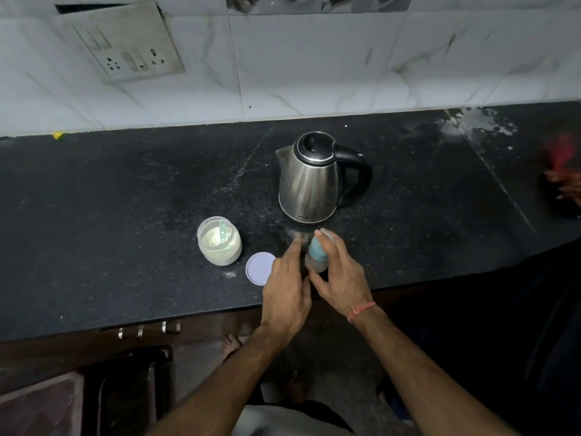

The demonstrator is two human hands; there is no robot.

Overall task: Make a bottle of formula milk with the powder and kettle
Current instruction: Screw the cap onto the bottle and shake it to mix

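A stainless steel kettle (309,180) is seen standing upright on the dark worktop (125,215), its black lid closed, its spout turned to the left and its black handle to the right. Near and to the left of it, a clear jar of white powder (219,241) stands open, with a pale green scoop resting inside. Its round lilac lid (259,267) is laid flat just to the right of the jar, towards the near edge. A baby bottle (318,250) with a blue collar and a clear cap is placed just in front of the kettle; it is blurred and is held between the left hand (287,289) and the right hand (338,273).
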